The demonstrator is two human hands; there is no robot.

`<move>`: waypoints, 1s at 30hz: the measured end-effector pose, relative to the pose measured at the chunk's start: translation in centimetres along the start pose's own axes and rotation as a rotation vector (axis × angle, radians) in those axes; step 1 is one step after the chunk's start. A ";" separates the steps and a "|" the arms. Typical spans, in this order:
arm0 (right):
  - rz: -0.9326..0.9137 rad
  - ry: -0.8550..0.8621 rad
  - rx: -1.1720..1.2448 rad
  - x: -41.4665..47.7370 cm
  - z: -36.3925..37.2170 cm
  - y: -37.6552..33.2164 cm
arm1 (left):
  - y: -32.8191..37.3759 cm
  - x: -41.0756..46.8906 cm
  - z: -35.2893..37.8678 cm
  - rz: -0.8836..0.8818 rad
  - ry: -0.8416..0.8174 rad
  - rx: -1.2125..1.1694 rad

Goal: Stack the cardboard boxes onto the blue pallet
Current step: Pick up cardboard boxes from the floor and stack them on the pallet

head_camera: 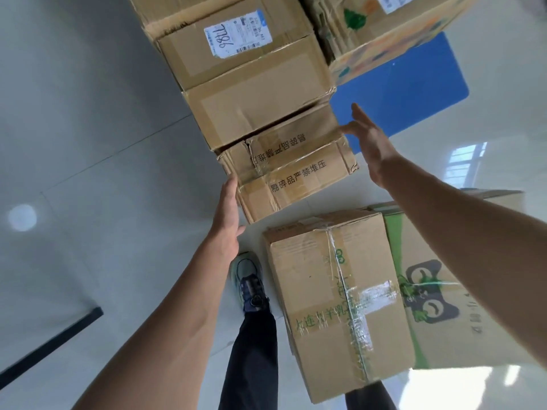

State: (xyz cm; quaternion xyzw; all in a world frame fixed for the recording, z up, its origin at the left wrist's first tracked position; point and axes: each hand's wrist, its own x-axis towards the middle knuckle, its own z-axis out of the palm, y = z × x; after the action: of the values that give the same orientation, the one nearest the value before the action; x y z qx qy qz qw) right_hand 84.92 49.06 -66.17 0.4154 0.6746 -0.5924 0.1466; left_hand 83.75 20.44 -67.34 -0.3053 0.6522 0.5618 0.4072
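Open hands [228,220] [370,146] flank box [293,173]; contact unclear.

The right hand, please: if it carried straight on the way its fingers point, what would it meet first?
Probably the bare corner of the blue pallet. The right hand points up and away past the printed box, though its thumb sits near that box's corner; depth is unclear.
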 end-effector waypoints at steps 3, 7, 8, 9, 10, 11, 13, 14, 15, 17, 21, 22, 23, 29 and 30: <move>-0.036 0.021 0.058 -2.6 -1.4 1.4 | -0.3 -2.0 0.6 0.015 0.007 0.025; -0.008 0.034 0.155 -6.5 -2.9 4.1 | -0.6 -4.1 1.7 0.026 0.022 0.047; -0.002 0.031 0.179 -7.4 -3.2 4.8 | -0.7 -4.5 2.1 0.031 0.024 0.047; 0.005 0.027 0.195 -8.3 -3.4 5.4 | -0.8 -4.9 2.4 0.037 0.022 0.049; 0.010 0.020 0.206 -9.1 -3.5 6.0 | -0.9 -5.4 2.8 0.042 0.015 0.059; 0.010 0.014 0.211 -10.0 -3.6 6.7 | -1.2 -5.9 3.2 0.047 0.006 0.074; 0.007 0.009 0.217 -11.6 -3.6 8.0 | -1.7 -7.0 3.7 0.058 -0.018 0.121; 0.008 0.008 0.222 -12.3 -3.6 8.6 | -2.0 -7.5 3.9 0.066 -0.030 0.158; 0.012 0.005 0.230 -12.9 -3.5 9.1 | -2.2 -8.0 4.1 0.074 -0.041 0.200; 0.032 0.003 0.253 -14.3 -3.2 9.7 | -2.4 -8.8 4.2 0.086 -0.075 0.269; 0.046 0.047 0.297 -17.7 -2.4 10.8 | -2.5 -9.6 4.6 0.085 -0.138 0.417; 0.046 0.055 0.311 -18.5 -2.1 11.0 | -2.6 -9.5 4.6 0.088 -0.149 0.458; 0.060 0.077 0.334 -19.6 -1.9 11.5 | -2.6 -9.4 4.7 0.089 -0.171 0.516; 0.202 0.263 0.535 -26.4 0.3 16.3 | -3.7 -9.1 6.3 0.058 -0.308 0.837; 0.227 0.302 0.564 -27.6 0.7 17.3 | -3.9 -9.1 6.6 0.060 -0.332 0.888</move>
State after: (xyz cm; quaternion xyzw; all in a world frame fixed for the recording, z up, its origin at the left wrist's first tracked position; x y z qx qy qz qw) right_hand 114.26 36.93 -59.04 0.5950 0.4478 -0.6673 -0.0107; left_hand 92.74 25.71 -61.50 0.0113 0.7640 0.2815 0.5805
